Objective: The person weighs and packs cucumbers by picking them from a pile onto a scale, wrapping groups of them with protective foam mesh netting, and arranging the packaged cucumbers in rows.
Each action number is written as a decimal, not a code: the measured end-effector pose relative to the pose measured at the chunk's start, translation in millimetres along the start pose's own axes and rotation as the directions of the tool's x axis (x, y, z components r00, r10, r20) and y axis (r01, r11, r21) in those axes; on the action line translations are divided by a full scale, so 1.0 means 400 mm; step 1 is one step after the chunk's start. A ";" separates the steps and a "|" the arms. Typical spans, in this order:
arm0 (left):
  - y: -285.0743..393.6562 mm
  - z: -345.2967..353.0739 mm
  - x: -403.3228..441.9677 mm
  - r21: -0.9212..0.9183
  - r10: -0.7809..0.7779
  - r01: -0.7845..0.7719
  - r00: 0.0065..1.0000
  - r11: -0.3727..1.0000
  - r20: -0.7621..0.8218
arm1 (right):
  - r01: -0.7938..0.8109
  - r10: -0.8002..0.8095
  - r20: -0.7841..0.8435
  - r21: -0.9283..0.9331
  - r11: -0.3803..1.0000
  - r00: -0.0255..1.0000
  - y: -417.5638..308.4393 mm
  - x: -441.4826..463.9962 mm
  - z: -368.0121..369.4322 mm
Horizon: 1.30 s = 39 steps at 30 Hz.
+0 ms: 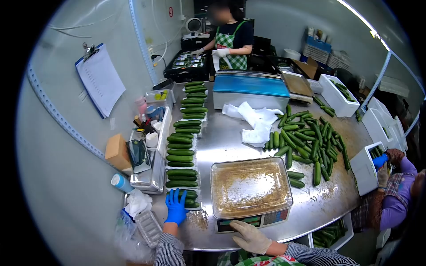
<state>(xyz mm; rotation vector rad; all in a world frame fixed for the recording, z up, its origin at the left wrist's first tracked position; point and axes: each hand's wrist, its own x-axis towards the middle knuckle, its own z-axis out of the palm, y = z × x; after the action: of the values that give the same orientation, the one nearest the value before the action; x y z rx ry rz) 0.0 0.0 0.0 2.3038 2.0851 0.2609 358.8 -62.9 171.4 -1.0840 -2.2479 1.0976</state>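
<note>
My left hand (176, 208), in a blue glove, lies with its fingers spread over the nearest cucumbers (191, 203) of a column laid on white trays along the table's left side. Beyond it, more cucumbers (179, 152) rest in small groups on their trays. My right hand (251, 237), in a pale glove, is at the front of the scale, its fingers apart and holding nothing. The scale's metal tray (251, 187) has brown specks and bears no cucumbers. A loose pile of cucumbers (314, 138) lies to the right of the scale.
A blue-topped machine (251, 86) stands at the back, with white cloths (255, 117) before it. A co-worker (234, 42) stands behind; another (397, 190) reaches into a white box (361, 173) at right. Supply bins (155, 170) line the left edge.
</note>
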 end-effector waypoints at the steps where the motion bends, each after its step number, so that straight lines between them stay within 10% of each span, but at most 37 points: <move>1: -0.017 -0.004 0.009 0.001 0.001 -0.001 1.000 1.000 -0.015 | 0.012 -0.013 -0.009 -0.012 1.000 1.000 0.004 0.001 0.005; 18: 0.165 -0.134 -0.018 -0.024 -0.210 0.211 0.977 0.977 0.033 | -0.014 -0.029 -0.394 -0.106 0.994 0.919 0.173 -0.215 -0.341; 20: 0.150 -0.134 -0.033 -0.075 -0.313 0.305 0.939 0.949 -0.142 | -0.126 0.062 -0.553 -0.079 0.989 0.831 0.256 -0.220 -0.429; 23: 0.240 -0.197 -0.040 0.477 -0.152 0.285 0.942 0.832 -0.299 | -0.435 0.180 -0.764 -0.144 0.889 0.619 0.506 -0.211 -0.518; 29: 0.710 -0.373 0.162 -0.021 -0.233 0.236 0.938 0.972 -0.256 | -0.767 0.484 -0.693 -0.157 0.622 0.534 0.832 -0.049 -0.777; 31: 0.795 -0.349 0.203 -0.221 -0.144 0.097 0.967 0.970 -0.209 | -0.735 0.455 -0.652 -0.243 0.633 0.607 0.898 -0.051 -0.818; 35: 1.065 -0.348 0.296 -0.250 0.070 -0.091 0.993 0.964 -0.093 | -0.494 0.264 -0.866 0.022 0.869 0.426 0.899 -0.085 -0.814; 37: 1.199 -0.335 0.358 -0.197 0.187 -0.206 0.976 0.958 -0.111 | -0.427 0.608 -0.508 0.435 0.793 0.610 0.732 -0.137 -0.838; 39: 1.280 -0.305 0.419 -0.056 0.340 -0.352 0.927 0.934 -0.160 | -0.036 0.240 -0.500 0.382 0.923 0.832 0.706 -0.164 -0.759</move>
<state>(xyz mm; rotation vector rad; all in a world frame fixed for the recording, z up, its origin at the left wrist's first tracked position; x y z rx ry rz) 503.2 100.3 204.7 2.6630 1.6652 0.5318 724.6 138.9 128.4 -1.2248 -1.4773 1.0398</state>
